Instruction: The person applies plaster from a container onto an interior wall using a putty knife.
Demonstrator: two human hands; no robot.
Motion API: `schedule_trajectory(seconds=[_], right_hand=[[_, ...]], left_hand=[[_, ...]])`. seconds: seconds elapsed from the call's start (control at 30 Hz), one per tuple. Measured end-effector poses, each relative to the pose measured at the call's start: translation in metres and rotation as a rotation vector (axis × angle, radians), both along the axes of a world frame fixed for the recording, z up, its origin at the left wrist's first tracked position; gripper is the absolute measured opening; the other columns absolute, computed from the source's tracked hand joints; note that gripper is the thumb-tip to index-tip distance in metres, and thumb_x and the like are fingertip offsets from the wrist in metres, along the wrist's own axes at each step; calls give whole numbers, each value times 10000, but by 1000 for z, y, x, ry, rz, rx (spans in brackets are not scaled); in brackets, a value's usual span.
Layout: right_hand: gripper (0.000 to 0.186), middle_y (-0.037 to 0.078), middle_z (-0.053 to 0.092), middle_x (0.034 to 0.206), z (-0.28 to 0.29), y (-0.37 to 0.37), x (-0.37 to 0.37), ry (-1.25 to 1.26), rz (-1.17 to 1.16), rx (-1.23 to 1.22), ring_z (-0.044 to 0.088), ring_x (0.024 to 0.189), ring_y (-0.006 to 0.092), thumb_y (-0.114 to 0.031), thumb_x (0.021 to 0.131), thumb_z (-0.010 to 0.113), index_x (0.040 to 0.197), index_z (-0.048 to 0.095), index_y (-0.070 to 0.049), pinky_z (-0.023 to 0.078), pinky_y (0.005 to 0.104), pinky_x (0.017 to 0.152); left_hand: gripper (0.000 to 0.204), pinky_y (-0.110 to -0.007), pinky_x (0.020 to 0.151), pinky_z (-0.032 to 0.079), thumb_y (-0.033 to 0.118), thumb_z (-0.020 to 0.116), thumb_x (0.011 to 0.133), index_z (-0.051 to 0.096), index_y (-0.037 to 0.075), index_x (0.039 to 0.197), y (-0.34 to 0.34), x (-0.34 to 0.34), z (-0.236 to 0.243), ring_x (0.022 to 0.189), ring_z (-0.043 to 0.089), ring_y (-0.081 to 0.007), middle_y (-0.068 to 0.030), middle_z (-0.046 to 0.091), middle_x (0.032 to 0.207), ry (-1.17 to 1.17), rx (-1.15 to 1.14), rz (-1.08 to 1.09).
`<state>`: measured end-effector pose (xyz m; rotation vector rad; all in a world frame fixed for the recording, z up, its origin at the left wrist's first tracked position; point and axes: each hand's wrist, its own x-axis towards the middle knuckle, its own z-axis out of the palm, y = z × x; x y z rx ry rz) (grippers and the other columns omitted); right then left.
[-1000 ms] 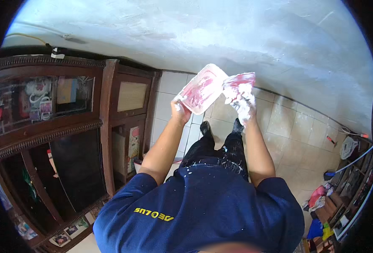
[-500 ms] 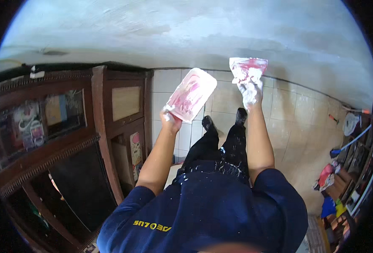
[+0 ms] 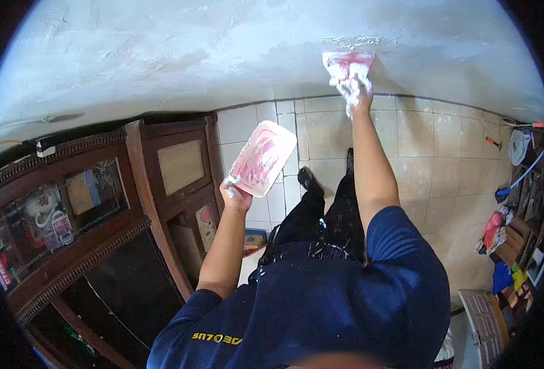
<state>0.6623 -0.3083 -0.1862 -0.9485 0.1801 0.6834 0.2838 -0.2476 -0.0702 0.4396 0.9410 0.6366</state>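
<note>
My left hand [image 3: 236, 195] grips the lower corner of a shallow pink tray [image 3: 263, 158], its inside smeared with white putty. My right hand [image 3: 355, 95], coated in the same white paste, is closed around a red putty spreader [image 3: 349, 60]. A lump of putty covers much of the spreader near my fingers. Its wide edge is at the wall [image 3: 223, 49], just below a rough streak of fresh putty [image 3: 358, 42]; whether the edge touches the wall I cannot tell. The tray is held apart from the wall.
At the left stands a dark wooden cabinet [image 3: 135, 178] with glass panes. Below is a tiled floor [image 3: 416, 169], where my feet stand. Along the right side are a blue-handled tool [image 3: 527, 169], a red-handled tool [image 3: 492, 142] and a cluttered shelf [image 3: 518, 246].
My right hand has moved the spreader up and slightly left onto the wall area, where a rough putty streak now shows. The tray has shifted a little left and down.
</note>
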Motion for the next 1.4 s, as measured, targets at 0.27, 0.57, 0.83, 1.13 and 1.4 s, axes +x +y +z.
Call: schedule_trajectory(seconds=[0.27, 0.57, 0.83, 1.13, 1.4], right_hand=[[368, 99, 523, 1068, 93, -4, -2, -148, -108, 276, 572, 903, 246, -120, 850, 606, 1154, 423, -24, 551, 423, 646], [314, 81, 604, 905, -4, -28, -28, 20, 94, -66, 607, 761, 214, -212, 866, 596, 1113, 502, -42, 534, 371, 645], [320, 86, 542, 1054, 88, 1, 29, -149, -57, 142, 568, 923, 240, -98, 857, 596, 1147, 472, -44, 556, 429, 691], [373, 83, 606, 956, 35, -39, -29, 107, 83, -168, 614, 748, 171, -205, 848, 634, 1138, 511, -6, 539, 320, 575], [340, 69, 583, 993, 71, 14, 15, -9, -105, 35, 591, 856, 210, -192, 841, 638, 1128, 523, -48, 535, 380, 605]], left_hand=[[590, -446, 1023, 367, 264, 400, 775, 430, -64, 1264, -7, 4, -3, 1170, 478, -337, -206, 479, 1275, 67, -92, 78], [556, -465, 999, 391, 291, 387, 815, 439, -34, 1264, -26, 26, 3, 1150, 491, -351, -200, 476, 1279, 130, -99, 40], [551, -453, 998, 394, 278, 409, 803, 450, -39, 1252, -27, 42, 3, 1138, 499, -342, -197, 490, 1260, 119, -74, -16], [554, -486, 1001, 387, 293, 362, 830, 440, -54, 1254, -35, 56, 16, 1156, 483, -362, -212, 476, 1270, 136, -102, 1], [575, -474, 995, 393, 291, 397, 790, 446, -37, 1260, -31, 55, 4, 1146, 490, -360, -208, 481, 1268, 66, -70, -66]])
